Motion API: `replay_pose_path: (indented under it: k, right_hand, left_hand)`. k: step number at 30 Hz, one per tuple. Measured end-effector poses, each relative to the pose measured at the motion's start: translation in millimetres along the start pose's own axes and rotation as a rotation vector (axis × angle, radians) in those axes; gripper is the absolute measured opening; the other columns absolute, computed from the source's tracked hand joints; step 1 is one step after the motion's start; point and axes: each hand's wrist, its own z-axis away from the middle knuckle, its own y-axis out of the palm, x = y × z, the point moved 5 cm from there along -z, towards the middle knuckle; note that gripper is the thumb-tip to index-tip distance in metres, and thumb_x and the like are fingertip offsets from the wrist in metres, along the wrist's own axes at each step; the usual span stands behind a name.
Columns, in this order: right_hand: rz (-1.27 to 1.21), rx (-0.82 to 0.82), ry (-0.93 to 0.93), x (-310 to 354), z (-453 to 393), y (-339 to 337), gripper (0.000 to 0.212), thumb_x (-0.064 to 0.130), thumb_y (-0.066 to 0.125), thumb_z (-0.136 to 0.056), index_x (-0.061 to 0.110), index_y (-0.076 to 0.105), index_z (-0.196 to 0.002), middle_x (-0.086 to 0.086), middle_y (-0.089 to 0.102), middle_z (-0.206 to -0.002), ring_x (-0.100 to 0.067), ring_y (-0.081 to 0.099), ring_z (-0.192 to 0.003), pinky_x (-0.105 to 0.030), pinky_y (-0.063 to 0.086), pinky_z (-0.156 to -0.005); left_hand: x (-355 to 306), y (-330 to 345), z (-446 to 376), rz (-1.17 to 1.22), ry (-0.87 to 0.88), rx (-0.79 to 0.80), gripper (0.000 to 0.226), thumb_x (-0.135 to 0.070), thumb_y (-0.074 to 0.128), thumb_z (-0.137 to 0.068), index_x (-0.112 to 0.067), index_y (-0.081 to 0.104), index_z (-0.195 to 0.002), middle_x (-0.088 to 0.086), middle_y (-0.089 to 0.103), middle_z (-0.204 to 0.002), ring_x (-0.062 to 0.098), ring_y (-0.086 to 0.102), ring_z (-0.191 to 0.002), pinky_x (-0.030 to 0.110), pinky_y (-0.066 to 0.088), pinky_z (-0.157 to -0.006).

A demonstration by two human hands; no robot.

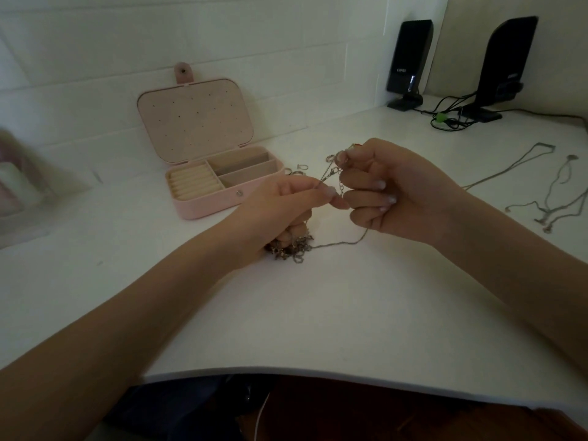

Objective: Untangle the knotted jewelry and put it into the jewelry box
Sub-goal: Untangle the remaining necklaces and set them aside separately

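At about ten o'clock from my hands the pink jewelry box (203, 198) sits open on the white worktop (318, 313), lid tilted back against the wall, its ring rolls and compartments showing no jewelry that I can make out. A few small rings (297, 169) lie just beside its right end. My left hand (280, 211) is curled, thumb and forefinger pinched on a thin chain (327, 173), while the lower fingers close over the knotted jewelry (294, 248), a clump resting on the worktop beneath that hand. A strand runs from the clump toward three o'clock and up into my right hand (397, 192), which is folded into a loose fist, its thumb and forefinger nipping the chain's upper end near a clasp. Far out at three o'clock, separate necklaces (550, 192) lie spread on the worktop. At one o'clock stand two black speakers (410, 58) with their cables.
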Motion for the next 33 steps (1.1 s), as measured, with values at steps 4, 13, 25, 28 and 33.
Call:
replay_pose_path:
  k: [4, 13, 25, 28, 33]
  right_hand:
    - [-0.105, 0.176, 0.06, -3, 2, 9, 0.018, 0.035, 0.049, -0.084, 0.021, 0.054, -0.073, 0.009, 0.013, -0.047, -0.008, 0.009, -0.039, -0.018, 0.012, -0.04]
    - [-0.205, 0.028, -0.048, 3, -1, -3, 0.02, 0.041, 0.052, -0.087, 0.024, 0.056, -0.078, 0.005, 0.015, -0.041, -0.009, 0.007, -0.037, -0.016, 0.009, -0.039]
    - [-0.207, 0.044, -0.107, 2, -1, -2, 0.04, 0.031, 0.049, -0.093, 0.039, 0.054, -0.132, 0.006, 0.007, -0.05, -0.01, 0.007, -0.041, -0.018, 0.01, -0.041]
    - [-0.22, 0.006, -0.108, 1, -1, -4, 0.039, 0.027, 0.045, -0.098, 0.04, 0.051, -0.134, 0.007, 0.007, -0.051, -0.009, 0.007, -0.042, -0.017, 0.01, -0.041]
    - [-0.192, 0.015, -0.113, 1, -1, -3, 0.04, 0.025, 0.048, -0.094, 0.041, 0.055, -0.13, 0.007, 0.008, -0.051, -0.008, 0.008, -0.041, -0.017, 0.012, -0.041]
  left_hand:
    - [0, 5, 2, 0.059, -0.022, 0.072, 0.025, -0.036, 0.057, -0.082, -0.023, 0.071, -0.066, -0.009, 0.017, -0.048, 0.007, 0.014, -0.041, 0.015, 0.017, -0.036]
    - [-2, 3, 4, -0.001, -0.014, 0.068, 0.033, -0.048, 0.051, -0.08, -0.026, 0.074, -0.074, -0.007, 0.017, -0.05, 0.009, 0.016, -0.044, 0.018, 0.016, -0.038]
    - [0, -1, 1, 0.006, -0.012, 0.028, 0.036, -0.033, 0.042, -0.099, -0.018, 0.068, -0.08, -0.006, 0.018, -0.049, 0.011, 0.012, -0.045, 0.018, 0.015, -0.039]
    - [1, -2, 0, -0.01, -0.006, 0.023, 0.038, -0.032, 0.038, -0.101, -0.017, 0.066, -0.08, -0.006, 0.018, -0.048, 0.01, 0.014, -0.043, 0.019, 0.014, -0.039]
    - [1, -3, 0, -0.045, -0.009, -0.007, 0.037, -0.03, 0.039, -0.101, -0.016, 0.067, -0.081, -0.006, 0.017, -0.049, 0.01, 0.014, -0.044, 0.016, 0.018, -0.037]
